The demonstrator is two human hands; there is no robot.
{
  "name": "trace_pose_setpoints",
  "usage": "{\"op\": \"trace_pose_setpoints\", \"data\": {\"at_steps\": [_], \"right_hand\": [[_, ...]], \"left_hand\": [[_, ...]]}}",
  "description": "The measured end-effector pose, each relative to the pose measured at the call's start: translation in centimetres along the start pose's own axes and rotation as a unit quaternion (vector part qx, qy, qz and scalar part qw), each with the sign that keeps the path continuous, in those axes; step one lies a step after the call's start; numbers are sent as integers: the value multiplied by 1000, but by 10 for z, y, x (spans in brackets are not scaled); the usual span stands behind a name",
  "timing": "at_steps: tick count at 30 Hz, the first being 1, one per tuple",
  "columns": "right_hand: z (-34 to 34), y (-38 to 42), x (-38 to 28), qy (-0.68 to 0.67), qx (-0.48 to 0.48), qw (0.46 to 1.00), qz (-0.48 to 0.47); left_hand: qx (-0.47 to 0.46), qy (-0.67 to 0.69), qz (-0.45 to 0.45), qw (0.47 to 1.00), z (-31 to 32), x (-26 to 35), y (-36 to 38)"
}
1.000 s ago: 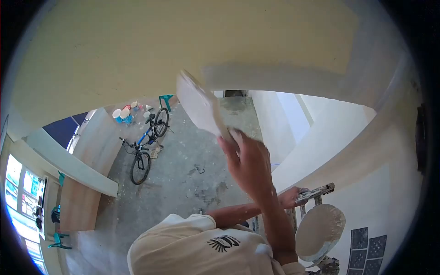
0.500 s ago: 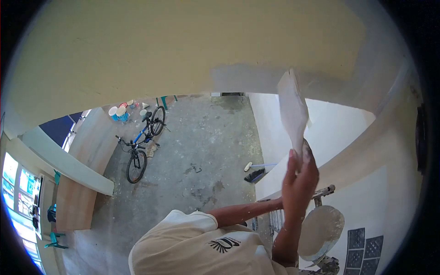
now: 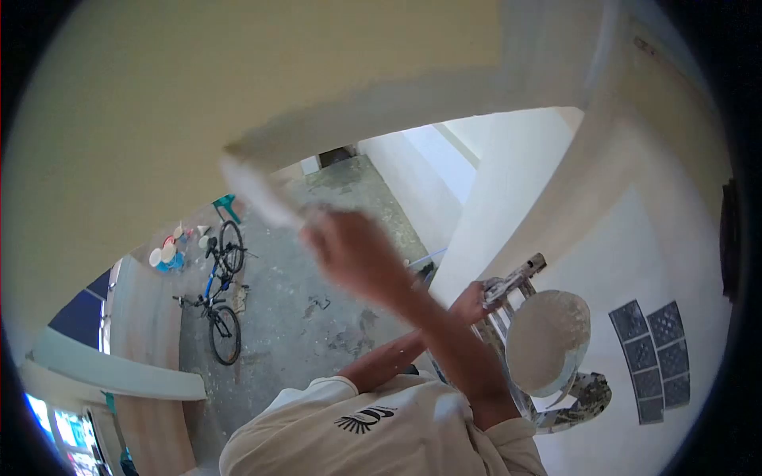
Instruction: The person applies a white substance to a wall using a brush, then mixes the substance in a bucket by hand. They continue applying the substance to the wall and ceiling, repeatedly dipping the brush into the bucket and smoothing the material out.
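A white, flat-bladed tool (image 3: 260, 192), blurred by motion, is in my right hand (image 3: 349, 250), its far end against the lower edge of the yellowish wall (image 3: 159, 95). A grey patch (image 3: 397, 103) runs along that edge to the right of the tool. My left hand (image 3: 474, 301) is closed on the paint-spattered top of a ladder (image 3: 516, 282), behind and below my right forearm. Beside the ladder top is a bucket (image 3: 548, 341) with pale material in it.
Far below on the stained concrete floor (image 3: 294, 317) stand a bicycle (image 3: 214, 285), a green chair (image 3: 227, 208) and several buckets (image 3: 167, 255). Dark patterned panels (image 3: 652, 361) are on the right. A pale beam (image 3: 119, 369) crosses the lower left.
My right hand has swung left with the tool, and the grey patch now reaches farther left. The view has shifted, bringing my left hand on the ladder into sight.
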State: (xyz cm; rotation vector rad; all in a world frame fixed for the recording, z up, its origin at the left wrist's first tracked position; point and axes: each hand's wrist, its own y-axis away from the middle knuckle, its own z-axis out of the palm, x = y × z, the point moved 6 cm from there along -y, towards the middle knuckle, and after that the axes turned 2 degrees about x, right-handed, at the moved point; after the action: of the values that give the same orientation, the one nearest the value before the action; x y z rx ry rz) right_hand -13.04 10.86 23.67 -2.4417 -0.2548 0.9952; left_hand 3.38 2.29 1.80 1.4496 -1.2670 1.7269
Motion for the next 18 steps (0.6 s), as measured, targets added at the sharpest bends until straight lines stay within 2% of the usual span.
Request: {"op": "trace_pose_setpoints", "data": {"at_steps": [1, 2, 3, 5, 6, 7, 8, 9, 10, 13, 15, 16, 18], "right_hand": [[-29, -4, 15, 1, 68, 998, -20], [-56, -4, 32, -30, 55, 998, -2], [-81, -1, 46, -62, 31, 995, 71], [-125, 8, 80, -65, 64, 985, 143], [-143, 16, 91, -80, 91, 979, 166], [-164, 23, 99, -58, 112, 972, 196], [-183, 30, 107, -37, 148, 970, 192], [-200, 40, 118, -18, 173, 949, 262], [-217, 45, 128, 54, 203, 953, 219], [-250, 71, 141, 299, 330, 851, 279], [-247, 70, 151, 338, 357, 829, 267], [-248, 70, 153, 375, 377, 807, 257], [-229, 52, 151, 350, 341, 835, 254]], "left_hand": [[-2, -4, -45, 999, 0, -2, 4], [51, 172, 6, 984, 5, -45, 14], [72, 85, 12, 994, 5, -80, 15], [-35, 12, 73, 997, -6, 33, 5], [11, 37, 102, 994, -3, 17, 1], [8, 38, 98, 994, -1, 17, 1], [-3, -3, 57, 998, -1, 15, -1], [-14, -43, 17, 999, -1, 12, -3], [-46, 3, -19, 999, 1, 2, -3], [0, -4, 12, 1000, 1, 1, -4], [-39, 5, -10, 999, 4, -4, -6], [-8, -1, 22, 1000, 2, 3, -6], [15, -10, 49, 999, 0, 7, -1]]}}
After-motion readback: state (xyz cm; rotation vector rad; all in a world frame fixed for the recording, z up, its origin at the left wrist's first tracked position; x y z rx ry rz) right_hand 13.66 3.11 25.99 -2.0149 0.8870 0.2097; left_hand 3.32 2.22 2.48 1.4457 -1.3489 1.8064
